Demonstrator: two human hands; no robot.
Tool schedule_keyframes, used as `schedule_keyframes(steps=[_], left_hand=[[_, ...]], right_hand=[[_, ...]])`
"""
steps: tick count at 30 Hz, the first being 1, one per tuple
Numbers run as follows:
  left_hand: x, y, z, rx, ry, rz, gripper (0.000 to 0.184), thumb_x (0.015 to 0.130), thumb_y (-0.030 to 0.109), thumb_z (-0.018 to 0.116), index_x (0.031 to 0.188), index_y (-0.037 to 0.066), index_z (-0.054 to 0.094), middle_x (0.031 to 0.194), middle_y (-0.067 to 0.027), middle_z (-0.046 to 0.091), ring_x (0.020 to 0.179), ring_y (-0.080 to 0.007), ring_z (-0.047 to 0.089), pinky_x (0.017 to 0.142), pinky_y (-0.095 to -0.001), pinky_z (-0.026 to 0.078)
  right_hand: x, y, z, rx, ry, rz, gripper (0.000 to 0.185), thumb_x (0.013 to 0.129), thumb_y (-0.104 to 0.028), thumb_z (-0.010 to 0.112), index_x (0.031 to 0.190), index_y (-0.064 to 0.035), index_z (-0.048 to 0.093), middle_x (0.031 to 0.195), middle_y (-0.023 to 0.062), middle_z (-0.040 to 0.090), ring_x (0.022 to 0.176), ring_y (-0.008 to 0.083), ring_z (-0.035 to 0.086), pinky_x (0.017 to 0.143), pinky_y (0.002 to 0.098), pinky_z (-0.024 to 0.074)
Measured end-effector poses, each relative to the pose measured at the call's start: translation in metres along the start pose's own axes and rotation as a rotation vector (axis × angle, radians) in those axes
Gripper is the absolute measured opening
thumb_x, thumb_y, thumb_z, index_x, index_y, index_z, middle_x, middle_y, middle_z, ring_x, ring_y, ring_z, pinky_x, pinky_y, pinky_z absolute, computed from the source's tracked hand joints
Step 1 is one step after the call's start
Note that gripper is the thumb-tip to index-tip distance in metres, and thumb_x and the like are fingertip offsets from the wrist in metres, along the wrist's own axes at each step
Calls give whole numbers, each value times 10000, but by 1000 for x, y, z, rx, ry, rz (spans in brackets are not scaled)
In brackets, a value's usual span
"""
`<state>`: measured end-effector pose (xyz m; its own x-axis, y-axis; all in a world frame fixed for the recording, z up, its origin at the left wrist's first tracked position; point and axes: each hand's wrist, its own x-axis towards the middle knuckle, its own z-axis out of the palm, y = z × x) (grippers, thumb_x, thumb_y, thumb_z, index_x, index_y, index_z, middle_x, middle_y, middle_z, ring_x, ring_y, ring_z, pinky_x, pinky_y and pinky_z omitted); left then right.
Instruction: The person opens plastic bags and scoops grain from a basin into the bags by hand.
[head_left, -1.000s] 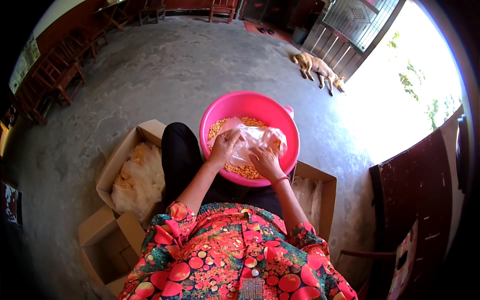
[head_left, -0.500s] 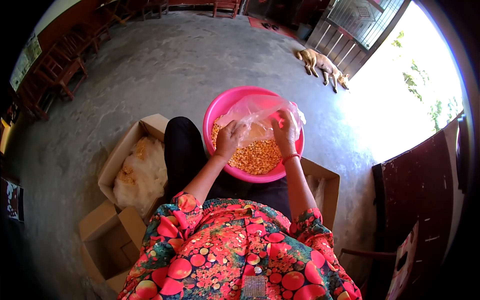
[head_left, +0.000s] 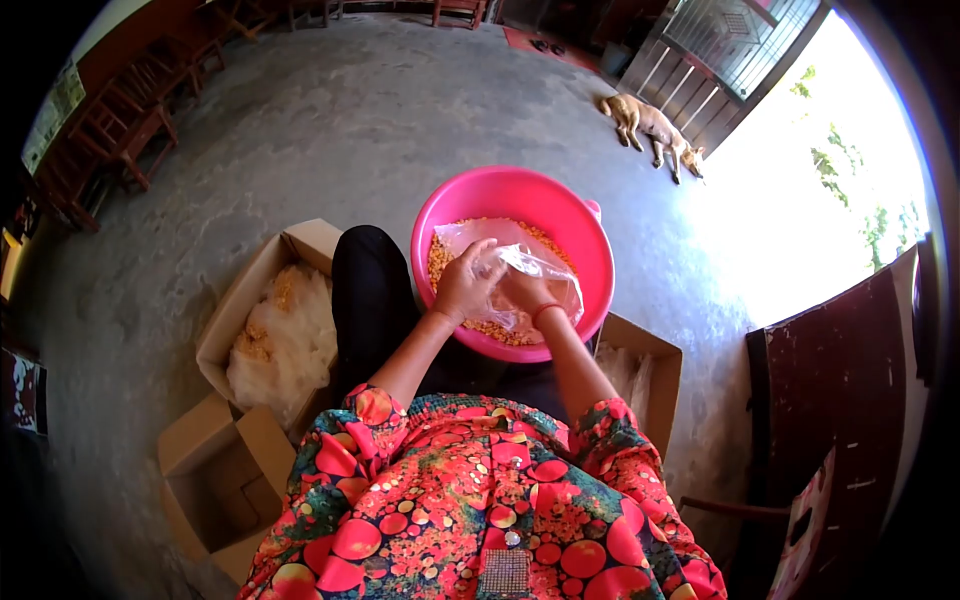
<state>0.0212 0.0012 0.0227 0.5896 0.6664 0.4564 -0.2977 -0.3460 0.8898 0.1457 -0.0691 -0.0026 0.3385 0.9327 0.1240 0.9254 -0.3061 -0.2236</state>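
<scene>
A pink plastic basin (head_left: 590, 235) rests at my lap, with orange-yellow corn kernels (head_left: 440, 262) inside. Over the kernels lies a clear plastic bag (head_left: 565, 290), low in the basin. My left hand (head_left: 466, 284) has its fingers curled at the edge of the bag. Close beside it, my right hand (head_left: 526, 290), with a red band at the wrist, reaches down at the bag's opening. Film covers part of that hand, and its fingertips are hidden.
To my left, an open cardboard box (head_left: 215, 335) holds plastic bags with yellow bits (head_left: 285, 340); a second box (head_left: 195, 435) sits nearer. Another box (head_left: 665, 375) stands at my right. A dog (head_left: 650, 125) lies by the doorway. Wooden chairs (head_left: 125, 130) line the left wall.
The bag has gone from held up and spread over the basin to lying lower on the kernels. My right hand has moved down and left, close to my left hand.
</scene>
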Motion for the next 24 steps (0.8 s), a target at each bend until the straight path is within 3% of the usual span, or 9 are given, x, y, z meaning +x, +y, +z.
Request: schedule_keyframes(steps=[1, 2, 4, 8, 11, 15, 18, 20, 24], left_hand=[[0, 11, -3, 164, -67, -62, 259, 770, 73, 518, 1016, -4, 495, 786, -103, 568, 718, -159, 554, 640, -260, 446], [-1, 19, -4, 326, -137, -125, 264, 758, 59, 525, 1013, -6, 498, 770, -115, 565, 723, -176, 560, 648, -262, 440], [-1, 12, 0, 338, -124, -173, 235, 754, 55, 526, 982, -1, 519, 748, -127, 565, 682, -193, 558, 628, -266, 434], [0, -38, 7, 272, 105, 169, 152, 784, 76, 500, 901, -2, 557, 743, -97, 591, 563, -140, 520, 553, -250, 429], [0, -14, -2, 169, 55, -247, 186, 839, 151, 436, 851, 8, 554, 630, -41, 540, 540, -82, 481, 505, -231, 395], [0, -39, 0, 109, 68, -232, 183, 844, 177, 446, 836, 32, 557, 588, 13, 484, 506, -53, 422, 465, -217, 364], [-4, -18, 5, -131, -35, -334, 188, 847, 184, 447, 839, 34, 560, 591, 24, 483, 504, -44, 421, 461, -202, 355], [-9, -16, 10, -257, -167, -210, 220, 851, 238, 448, 852, 57, 573, 584, 29, 491, 462, -30, 410, 429, -174, 342], [-15, 13, 10, -643, -341, -650, 330, 857, 323, 403, 853, 32, 559, 501, 32, 424, 348, -25, 303, 330, -164, 252]], right_hand=[[10, 6, -3, -548, -107, -92, 269, 775, -98, 387, 1005, -18, 502, 984, 158, 532, 923, 283, 504, 877, 360, 353], [17, 14, -8, -545, -111, -90, 269, 775, -98, 387, 1005, -18, 502, 984, 158, 532, 923, 283, 504, 877, 360, 353], [32, 33, -19, -187, -70, 78, 333, 762, -161, 439, 1074, -48, 461, 1064, 144, 489, 989, 272, 464, 883, 348, 352], [40, 44, -36, 351, 8, 321, 479, 743, -256, 515, 1178, -92, 399, 1184, 123, 424, 1089, 254, 405, 891, 330, 351], [13, 15, -59, 373, -19, -76, 236, 734, -243, 528, 855, -50, 590, 781, 91, 604, 685, 234, 583, 648, 316, 467], [-29, -15, -79, 852, -626, 222, 180, 739, -196, 535, 803, -36, 586, 729, 85, 588, 613, 158, 557, 576, 278, 455], [-45, 16, -37, 611, -672, 108, 185, 721, -191, 529, 800, -32, 582, 696, 120, 580, 612, 218, 568, 575, 320, 458], [-51, 38, -2, 55, -254, 104, 206, 726, -230, 484, 848, -108, 596, 755, 133, 592, 705, 283, 578, 630, 396, 457], [-59, 13, -11, -29, -431, 254, 320, 711, -308, 469, 941, -115, 579, 894, 126, 587, 811, 302, 567, 686, 399, 454]])
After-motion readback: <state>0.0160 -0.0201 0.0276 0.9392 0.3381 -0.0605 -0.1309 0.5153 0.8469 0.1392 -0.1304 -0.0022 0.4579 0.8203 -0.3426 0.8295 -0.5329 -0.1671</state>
